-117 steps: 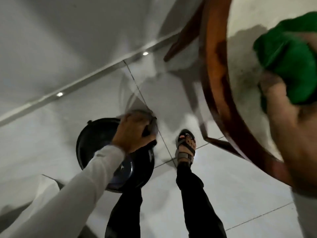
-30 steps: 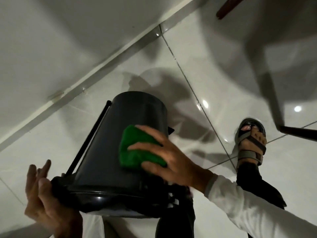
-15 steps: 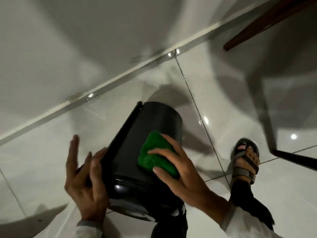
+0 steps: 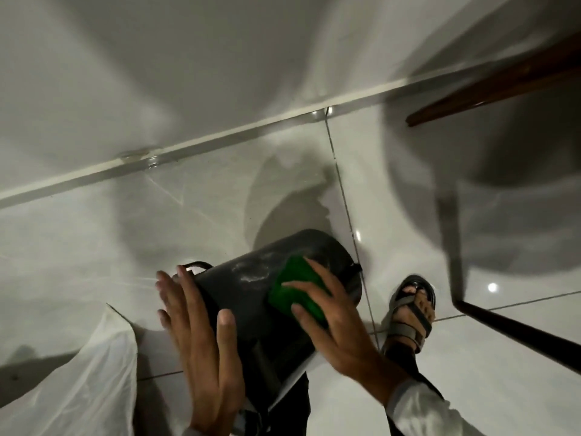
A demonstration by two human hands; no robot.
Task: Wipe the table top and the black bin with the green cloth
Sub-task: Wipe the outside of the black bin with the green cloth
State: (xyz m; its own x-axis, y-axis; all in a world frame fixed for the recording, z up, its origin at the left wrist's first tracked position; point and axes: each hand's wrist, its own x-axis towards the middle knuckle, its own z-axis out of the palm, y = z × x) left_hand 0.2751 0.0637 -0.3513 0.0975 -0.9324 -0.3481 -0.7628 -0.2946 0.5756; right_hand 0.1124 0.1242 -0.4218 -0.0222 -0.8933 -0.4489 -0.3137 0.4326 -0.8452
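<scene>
Black bin (image 4: 251, 297) is being held tilted off the tiled floor (image 4: 471, 388), its base pointing away toward the wall and its rim end toward the person, and the chief risk is being judged as a slip: it is being steadied only by an open palm on one side and by wiping pressure on the other, so a harder push of the cloth toward the base could be rolling it out of that hold and dropping it onto the tiles or onto the sandalled foot (image 4: 412, 313) just beside it. The left hand (image 4: 201, 344) is being laid flat against the bin's near-left side, fingers spread and straight, thumb lying over the wall, nothing pinched. The right hand (image 4: 330, 313) is being pressed down on the green cloth (image 4: 295, 291), fingers splayed across it, the cloth being flattened against the upper wall near the base. A pale smear (image 4: 254, 272) is being left visible on the wall between the two hands, so that patch is judged not yet wiped. A white plastic sheet (image 4: 85, 382) is lying on the floor to the left, near the left hand; a dark table leg (image 4: 518, 332) is crossing the floor to the right, well apart from the bin.
</scene>
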